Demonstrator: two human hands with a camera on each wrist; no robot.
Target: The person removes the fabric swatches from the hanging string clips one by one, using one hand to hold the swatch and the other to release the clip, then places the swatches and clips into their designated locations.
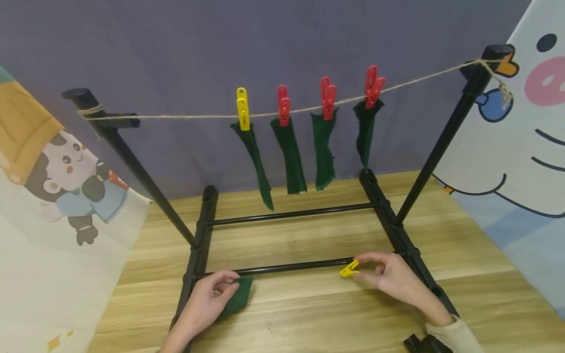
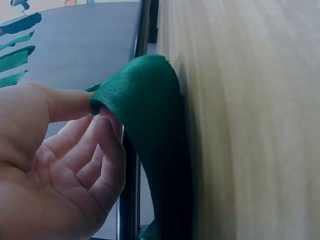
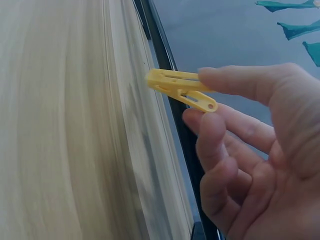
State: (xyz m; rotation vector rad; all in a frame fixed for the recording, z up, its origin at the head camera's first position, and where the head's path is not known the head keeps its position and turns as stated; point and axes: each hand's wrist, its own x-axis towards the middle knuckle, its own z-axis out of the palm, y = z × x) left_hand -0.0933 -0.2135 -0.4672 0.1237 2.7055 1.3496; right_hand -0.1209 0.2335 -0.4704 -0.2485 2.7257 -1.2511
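Note:
Low at the front left, my left hand [image 1: 211, 300] pinches one end of a dark green cloth strip [image 1: 238, 297] between thumb and fingers. In the left wrist view the cloth [image 2: 145, 95] bends up from the pinch and drapes down close to the wooden surface. My right hand [image 1: 390, 277] pinches a yellow clothespin [image 1: 349, 269] by its handle ends, just over the front bar. The right wrist view shows the clothespin [image 3: 180, 86] with the thumb on one arm and fingertips at the other. Several green strips [image 1: 295, 157] hang from the string [image 1: 176, 117] behind.
One yellow clothespin [image 1: 243, 109] and three red clothespins [image 1: 284, 105] hold the hanging strips. The string runs between two black posts [image 1: 145, 181] of a black frame, whose lower bars [image 1: 291, 214] cross the wooden table [image 1: 309, 314]. A small black piece [image 1: 425, 344] lies at the front right.

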